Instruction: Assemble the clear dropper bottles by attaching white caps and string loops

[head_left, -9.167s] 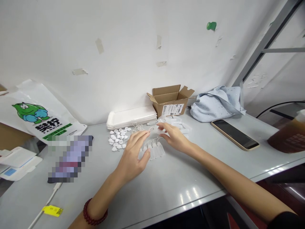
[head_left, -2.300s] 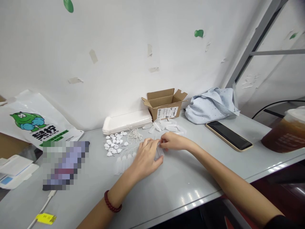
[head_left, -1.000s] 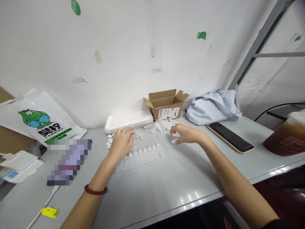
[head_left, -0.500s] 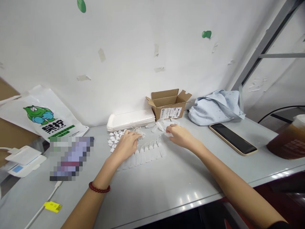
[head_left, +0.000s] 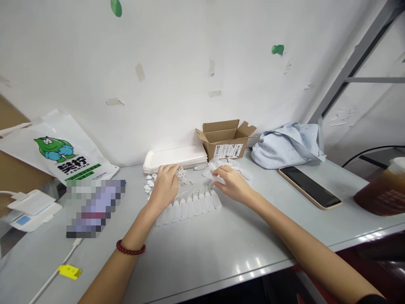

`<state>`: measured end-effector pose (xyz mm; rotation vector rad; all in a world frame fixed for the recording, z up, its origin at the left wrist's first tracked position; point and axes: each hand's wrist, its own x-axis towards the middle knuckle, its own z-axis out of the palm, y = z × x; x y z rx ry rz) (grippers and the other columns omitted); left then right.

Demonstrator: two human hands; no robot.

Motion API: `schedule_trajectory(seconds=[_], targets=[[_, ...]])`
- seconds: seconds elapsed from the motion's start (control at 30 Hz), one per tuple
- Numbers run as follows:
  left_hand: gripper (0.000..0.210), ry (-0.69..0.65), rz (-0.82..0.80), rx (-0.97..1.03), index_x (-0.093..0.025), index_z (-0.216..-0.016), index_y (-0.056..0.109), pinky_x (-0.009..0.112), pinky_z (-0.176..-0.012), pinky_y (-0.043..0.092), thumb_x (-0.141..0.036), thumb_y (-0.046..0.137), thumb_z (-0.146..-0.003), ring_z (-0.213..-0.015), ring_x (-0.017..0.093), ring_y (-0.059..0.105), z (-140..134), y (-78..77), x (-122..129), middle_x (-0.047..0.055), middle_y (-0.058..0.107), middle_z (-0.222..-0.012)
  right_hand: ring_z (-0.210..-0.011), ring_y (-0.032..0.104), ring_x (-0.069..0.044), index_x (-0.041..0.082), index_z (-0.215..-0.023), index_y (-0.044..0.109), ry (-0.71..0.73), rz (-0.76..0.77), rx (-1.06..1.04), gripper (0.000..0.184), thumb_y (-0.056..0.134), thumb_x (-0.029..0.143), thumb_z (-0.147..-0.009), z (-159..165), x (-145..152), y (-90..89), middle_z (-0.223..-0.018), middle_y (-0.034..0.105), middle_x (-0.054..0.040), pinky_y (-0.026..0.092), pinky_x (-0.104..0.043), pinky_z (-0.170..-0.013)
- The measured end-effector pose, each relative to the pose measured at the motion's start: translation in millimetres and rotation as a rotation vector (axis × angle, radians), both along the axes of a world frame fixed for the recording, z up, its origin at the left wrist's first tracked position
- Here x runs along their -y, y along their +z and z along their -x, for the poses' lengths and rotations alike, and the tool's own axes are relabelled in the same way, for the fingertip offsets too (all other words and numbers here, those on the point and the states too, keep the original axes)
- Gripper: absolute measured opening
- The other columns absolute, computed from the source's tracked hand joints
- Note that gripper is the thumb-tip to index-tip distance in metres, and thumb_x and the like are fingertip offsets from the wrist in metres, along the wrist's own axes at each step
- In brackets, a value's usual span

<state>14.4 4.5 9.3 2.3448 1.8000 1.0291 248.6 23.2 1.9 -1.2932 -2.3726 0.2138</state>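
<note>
My left hand (head_left: 164,185) is closed at the fingertips beside a tangle of white strings (head_left: 183,175), seemingly pinching some of it. Under its wrist side lie small white round pieces (head_left: 148,184), partly covered. My right hand (head_left: 232,184) has its fingers bent around a small translucent tube (head_left: 215,166), over a heap of similar clear pieces (head_left: 245,172). Between the hands and nearer me, several translucent bottle-shaped pieces (head_left: 196,206) lie side by side in a row, thin white strings trailing from their far ends.
Behind the hands are a stack of white trays (head_left: 175,158) and an open cardboard box (head_left: 224,141). To the right lie a pale blue cloth bag (head_left: 286,145), a phone (head_left: 310,187) and a drink cup (head_left: 382,190). At left are a printed plastic bag (head_left: 66,147) and a cable (head_left: 47,285).
My right hand has shifted slightly left and now shows a clear tube at its fingers. My left hand has risen and turned, its fingers drawn together by the strings.
</note>
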Motion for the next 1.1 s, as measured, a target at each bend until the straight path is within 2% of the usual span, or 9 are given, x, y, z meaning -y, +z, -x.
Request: schedule_trajectory(seconds=[0.17,0.4,0.6,0.8,0.9,1.03,1.1], targets=[[0.042,0.010,0.005,0.038,-0.012,-0.119,0.059,0.044,-0.099,0.040,-0.016,0.034,-0.086,-0.115,0.026,0.048,-1.4,0.1,0.7,0.011,0.062,-0.119,-0.087,0.058,-0.019,0.016,-0.101,0.060,0.003,-0.012,-0.028,0.019,0.061,0.014,-0.082,-0.8,-0.3,-0.9,-0.102,0.063,-0.0092,0.043,-0.030,-0.071],[0.039,-0.004,0.113,0.081,-0.015,-0.119,0.060,0.041,-0.090,0.048,-0.022,0.041,-0.084,-0.117,0.027,0.047,-1.7,-3.3,-0.7,0.009,0.062,-0.122,-0.087,0.058,-0.019,0.015,-0.100,0.060,0.005,-0.016,-0.054,0.017,0.061,0.015,-0.082,-1.8,-0.6,-0.2,-0.101,0.063,-0.0098,0.043,-0.030,-0.071],[0.038,0.025,0.099,0.145,-0.019,-0.109,0.067,0.043,-0.095,0.044,-0.017,0.041,-0.081,-0.112,0.025,0.053,0.4,-2.8,-3.6,0.007,0.066,-0.115,-0.088,0.059,-0.020,0.016,-0.098,0.060,0.017,-0.038,-0.075,0.016,0.060,0.014,-0.082,-2.4,-0.6,0.7,-0.100,0.064,-0.0096,0.044,-0.031,-0.072],[0.022,0.069,0.152,0.210,-0.023,-0.076,0.074,0.043,-0.087,0.047,-0.021,0.052,-0.073,-0.092,0.027,0.062,1.9,-8.3,-6.6,0.005,0.074,-0.084,-0.087,0.059,-0.020,0.018,-0.098,0.060,0.016,-0.048,-0.077,0.015,0.060,0.015,-0.082,-2.3,0.0,0.9,-0.098,0.064,-0.0087,0.044,-0.031,-0.071],[0.021,0.122,0.157,0.294,-0.022,-0.077,0.074,0.040,-0.084,0.048,-0.023,0.054,-0.072,-0.090,0.025,0.063,2.3,-6.8,-5.7,0.004,0.074,-0.086,-0.087,0.059,-0.020,0.017,-0.098,0.060,0.011,-0.039,-0.080,0.015,0.060,0.015,-0.083,-2.1,0.4,1.5,-0.100,0.064,-0.0091,0.044,-0.031,-0.071],[0.027,0.159,0.180,0.430,-0.020,-0.089,0.074,0.031,-0.066,0.050,-0.033,0.054,-0.076,-0.071,0.019,0.063,2.5,-1.4,-3.7,0.005,0.074,-0.091,-0.088,0.059,-0.021,0.015,-0.099,0.060,0.005,-0.019,-0.067,0.016,0.060,0.015,-0.083,-1.8,0.6,2.1,-0.101,0.064,-0.0102,0.044,-0.031,-0.072],[0.025,0.158,0.209,0.471,-0.019,-0.085,0.074,0.028,-0.059,0.048,-0.033,0.057,-0.073,-0.063,0.017,0.061,2.4,-0.7,-3.4,0.004,0.075,-0.084,-0.088,0.059,-0.020,0.015,-0.099,0.060,0.003,-0.014,-0.059,0.016,0.060,0.015,-0.083,-1.6,0.6,2.1,-0.101,0.064,-0.0100,0.044,-0.031,-0.072]])
